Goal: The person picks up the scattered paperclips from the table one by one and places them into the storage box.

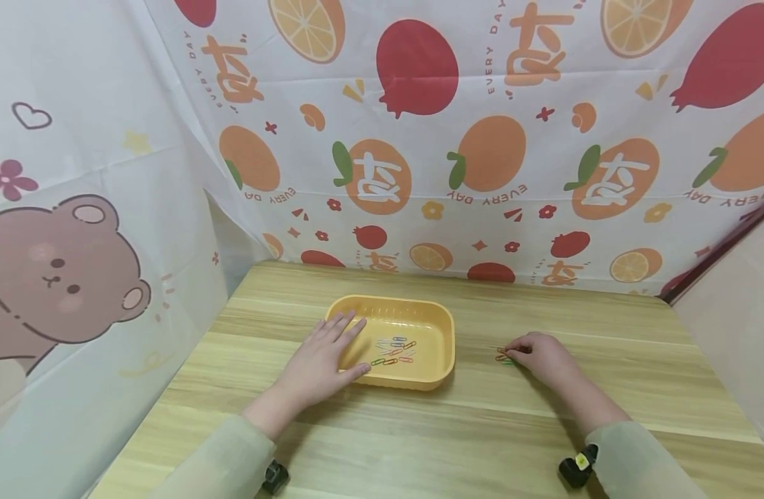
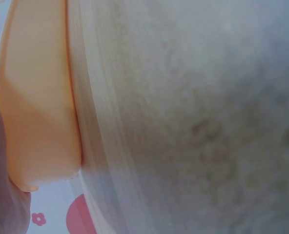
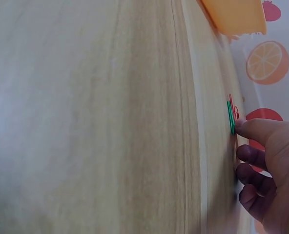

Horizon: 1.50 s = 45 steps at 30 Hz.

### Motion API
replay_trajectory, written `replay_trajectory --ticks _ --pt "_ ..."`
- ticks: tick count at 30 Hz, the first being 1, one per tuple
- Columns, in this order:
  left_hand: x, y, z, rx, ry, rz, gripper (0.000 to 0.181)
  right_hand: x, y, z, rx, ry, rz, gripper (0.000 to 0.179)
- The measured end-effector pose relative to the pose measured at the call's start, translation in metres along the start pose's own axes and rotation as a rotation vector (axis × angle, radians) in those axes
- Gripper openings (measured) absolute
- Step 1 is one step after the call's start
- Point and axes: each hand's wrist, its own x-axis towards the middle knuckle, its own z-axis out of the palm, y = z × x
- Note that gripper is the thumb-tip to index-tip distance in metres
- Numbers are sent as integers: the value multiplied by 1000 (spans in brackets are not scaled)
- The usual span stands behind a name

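Observation:
My left hand [image 1: 316,360] rests on the left end of a yellow plastic tray [image 1: 447,339], fingers spread over its rim and thumb at the near edge. In the tray lie several coloured paper clips [image 1: 391,362]. To the right of the tray, my right hand [image 1: 546,357] is down at a few paper clips [image 1: 501,357] on the table. Its thumb and forefinger pinch at a red paper clip [image 3: 236,113], and a green paper clip [image 3: 231,117] lies just beside the fingertips. The fingertips partly cover these clips.
The wooden table [image 1: 406,443] carries the tray towards its back. A fruit-printed cloth [image 1: 431,152] hangs behind it, and a white cloth with a bear [image 1: 64,270] hangs at the left. A pale panel [image 1: 731,326] stands on the right.

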Motion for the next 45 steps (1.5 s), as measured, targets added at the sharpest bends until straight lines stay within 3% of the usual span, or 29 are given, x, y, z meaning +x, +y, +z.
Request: replay_trajectory --ticks 22,35,45 --pt "0 -2 3 -6 -27 -15 82 3 0 4 -28 -7 -38 5" --pt "-1 -2 3 -12 -29 -16 82 1 5 5 17 39 -50 6" --pt "-1 -1 2 -23 -1 -11 82 -2 3 -2 140 62 4 13"
